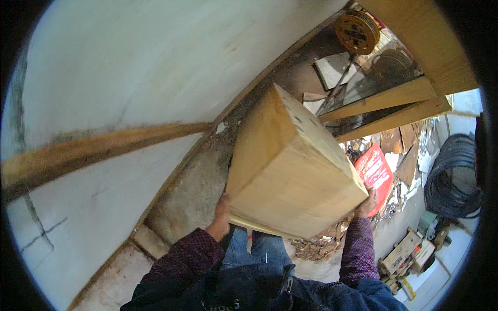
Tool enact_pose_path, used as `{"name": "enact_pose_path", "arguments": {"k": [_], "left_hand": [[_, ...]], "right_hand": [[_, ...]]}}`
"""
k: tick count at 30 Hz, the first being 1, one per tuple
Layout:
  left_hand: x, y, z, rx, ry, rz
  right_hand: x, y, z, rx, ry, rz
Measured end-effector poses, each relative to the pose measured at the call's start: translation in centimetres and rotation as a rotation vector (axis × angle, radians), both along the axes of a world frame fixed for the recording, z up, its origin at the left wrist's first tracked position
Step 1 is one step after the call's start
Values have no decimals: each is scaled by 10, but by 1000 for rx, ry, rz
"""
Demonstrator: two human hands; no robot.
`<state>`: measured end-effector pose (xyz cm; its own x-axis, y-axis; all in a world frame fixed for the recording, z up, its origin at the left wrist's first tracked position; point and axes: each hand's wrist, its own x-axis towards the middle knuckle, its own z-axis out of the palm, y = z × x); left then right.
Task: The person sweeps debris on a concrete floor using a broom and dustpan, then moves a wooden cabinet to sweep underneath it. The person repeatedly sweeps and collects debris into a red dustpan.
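A large pale wooden box (pixel 284 175) is held tilted in front of my body, over my legs. My left hand (pixel 223 216) grips its near left edge; most of the fingers are hidden behind the wood. At the near right corner, my right hand (pixel 367 202) holds the box, with some fingers out of sight. One narrow side of the box (pixel 323 136), facing right, shows a few dark slots or marks near its far end. My jeans (pixel 256 248) show just below the near edge.
A white wall (pixel 116 77) with a wooden rail (pixel 105 144) rises on the left. Wooden boards (pixel 385 103) extend beyond the box. A red panel (pixel 375 179) lies among scraps on the right. A black coil (pixel 451 179), a cable spool (pixel 356 33) and a wooden crate (pixel 400 252) stand around.
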<state>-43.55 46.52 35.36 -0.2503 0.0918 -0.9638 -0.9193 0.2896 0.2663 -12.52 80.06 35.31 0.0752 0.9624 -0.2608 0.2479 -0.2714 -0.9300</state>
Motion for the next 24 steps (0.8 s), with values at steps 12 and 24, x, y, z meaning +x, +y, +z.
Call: {"name": "enact_pose_path", "arguments": {"k": [12, 24], "left_hand": [[163, -33, 12, -120, -148, -121], [269, -46, -47, -323, 6, 206]], "right_hand": [[48, 55, -23, -58, -43, -35], [15, 83, -21, 136, -269, 348]]}}
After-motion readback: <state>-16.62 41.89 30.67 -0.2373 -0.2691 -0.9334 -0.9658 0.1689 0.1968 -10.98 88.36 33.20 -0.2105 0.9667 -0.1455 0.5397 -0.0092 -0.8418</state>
